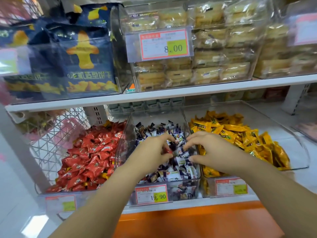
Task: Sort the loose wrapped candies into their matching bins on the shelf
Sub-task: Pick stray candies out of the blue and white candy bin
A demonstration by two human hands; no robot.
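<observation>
Three clear bins stand side by side on the lower shelf. The left bin [41, 193] holds red wrapped candies [89, 158]. The middle bin [188, 189] holds purple-and-white candies [178, 169]. The right bin [301, 152] holds yellow candies [240, 133]. Both hands reach into the middle bin. My left hand [151, 152] is curled, and a small red candy [167, 150] shows at its fingertips. My right hand [211, 150] hovers over the purple pile with its fingers bent and spread; its fingertips touch the candies, and I cannot tell if it holds one.
Price tags [151, 194] hang on the bins' fronts. The upper shelf [154, 95] carries dark blue snack bags [80, 62] and a clear box of wrapped pastries [197, 66]. A white wire basket [56, 138] stands at the left. An orange ledge [188, 220] runs below.
</observation>
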